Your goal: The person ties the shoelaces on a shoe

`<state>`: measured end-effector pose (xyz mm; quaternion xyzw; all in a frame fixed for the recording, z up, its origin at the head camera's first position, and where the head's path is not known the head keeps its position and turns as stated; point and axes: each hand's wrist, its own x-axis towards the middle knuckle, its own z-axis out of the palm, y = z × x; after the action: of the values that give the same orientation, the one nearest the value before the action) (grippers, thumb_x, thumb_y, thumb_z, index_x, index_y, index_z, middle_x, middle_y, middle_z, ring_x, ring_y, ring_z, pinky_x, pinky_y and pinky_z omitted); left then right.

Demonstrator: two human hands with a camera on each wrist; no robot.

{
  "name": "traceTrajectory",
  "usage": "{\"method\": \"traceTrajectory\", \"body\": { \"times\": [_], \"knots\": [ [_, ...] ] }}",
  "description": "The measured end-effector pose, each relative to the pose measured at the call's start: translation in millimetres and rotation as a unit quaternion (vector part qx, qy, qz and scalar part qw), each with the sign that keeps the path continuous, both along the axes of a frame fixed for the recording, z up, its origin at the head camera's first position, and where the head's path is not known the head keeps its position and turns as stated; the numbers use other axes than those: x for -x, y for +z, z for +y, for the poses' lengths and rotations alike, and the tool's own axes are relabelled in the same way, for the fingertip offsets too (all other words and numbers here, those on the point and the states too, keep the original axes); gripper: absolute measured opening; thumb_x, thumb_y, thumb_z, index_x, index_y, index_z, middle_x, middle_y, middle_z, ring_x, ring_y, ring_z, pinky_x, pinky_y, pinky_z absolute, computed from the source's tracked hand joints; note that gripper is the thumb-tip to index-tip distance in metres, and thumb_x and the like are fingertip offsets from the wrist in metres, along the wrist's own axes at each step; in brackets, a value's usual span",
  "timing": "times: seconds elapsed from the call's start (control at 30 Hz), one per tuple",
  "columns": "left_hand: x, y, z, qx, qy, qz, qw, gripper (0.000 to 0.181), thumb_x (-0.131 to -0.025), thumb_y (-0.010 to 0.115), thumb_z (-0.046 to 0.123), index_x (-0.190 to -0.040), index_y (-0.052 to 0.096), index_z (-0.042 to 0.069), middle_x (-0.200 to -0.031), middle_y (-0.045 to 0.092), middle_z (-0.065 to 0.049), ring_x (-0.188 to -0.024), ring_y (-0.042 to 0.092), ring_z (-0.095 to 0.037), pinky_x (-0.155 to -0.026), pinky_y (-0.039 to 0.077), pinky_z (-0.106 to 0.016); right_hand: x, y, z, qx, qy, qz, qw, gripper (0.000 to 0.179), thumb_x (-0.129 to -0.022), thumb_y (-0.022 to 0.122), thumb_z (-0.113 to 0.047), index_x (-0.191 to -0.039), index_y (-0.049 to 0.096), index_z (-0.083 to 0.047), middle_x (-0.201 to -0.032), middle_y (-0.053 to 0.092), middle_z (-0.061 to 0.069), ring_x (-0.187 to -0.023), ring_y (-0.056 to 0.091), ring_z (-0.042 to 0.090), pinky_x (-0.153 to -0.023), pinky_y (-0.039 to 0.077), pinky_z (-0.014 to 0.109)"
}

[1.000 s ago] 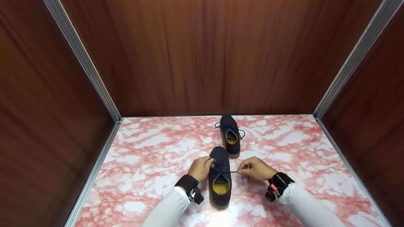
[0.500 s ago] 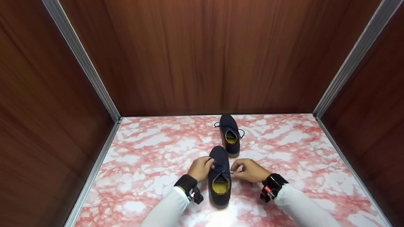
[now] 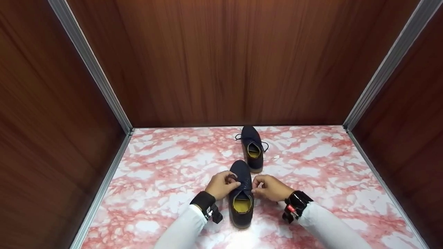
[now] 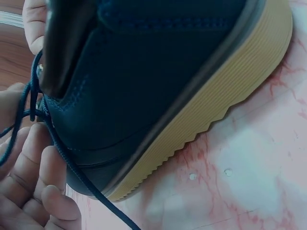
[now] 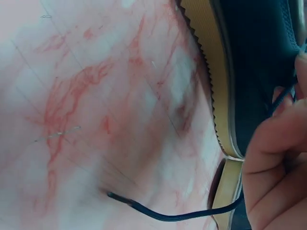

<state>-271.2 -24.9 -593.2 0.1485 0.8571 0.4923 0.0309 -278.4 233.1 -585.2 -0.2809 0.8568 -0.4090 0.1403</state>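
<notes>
A dark navy lace-up shoe with a yellow insole stands toe-away between my hands. My left hand is at the left of its lacing, thumb over the eyelets. In the left wrist view, my curled fingers hold a dark shoelace, which loops beside the shoe's opening. My right hand is at the shoe's right side and pinches the shoelace between thumb and forefinger. A loose lace end trails below that hand in the right wrist view. The exact crossing of the laces is partly hidden by fingers.
A second navy shoe, its lace tied in a bow, stands just beyond the first, slightly right. Both are on a red-and-white marbled surface. Dark wood panels with grey metal corner strips enclose the back and sides.
My right hand has moved left, close to the shoe, and the taut lace stretch between them is gone from sight. My left thumb has shifted right over the lacing. Both shoes stay put.
</notes>
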Motion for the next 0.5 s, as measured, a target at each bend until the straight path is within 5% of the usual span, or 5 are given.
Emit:
{"method": "traceTrajectory", "body": {
  "times": [0.5],
  "knots": [
    [-0.7, 1.2, -2.1, -0.022, -0.015, -0.031, 0.9991, 0.020, -0.090, 0.080, 0.018, -0.101, 0.073, 0.004, -0.085, 0.065, 0.008, -0.074, 0.060, 0.000, -0.069, 0.049, -0.013, 2.4, 11.1, -15.5, 0.016, -0.062, 0.010, 0.9979, 0.009, -0.095, 0.078, -0.018, -0.092, 0.071, -0.013, -0.080, 0.068, 0.002, -0.059, 0.055, 0.004, -0.050, 0.048, 0.020]
  ]
}}
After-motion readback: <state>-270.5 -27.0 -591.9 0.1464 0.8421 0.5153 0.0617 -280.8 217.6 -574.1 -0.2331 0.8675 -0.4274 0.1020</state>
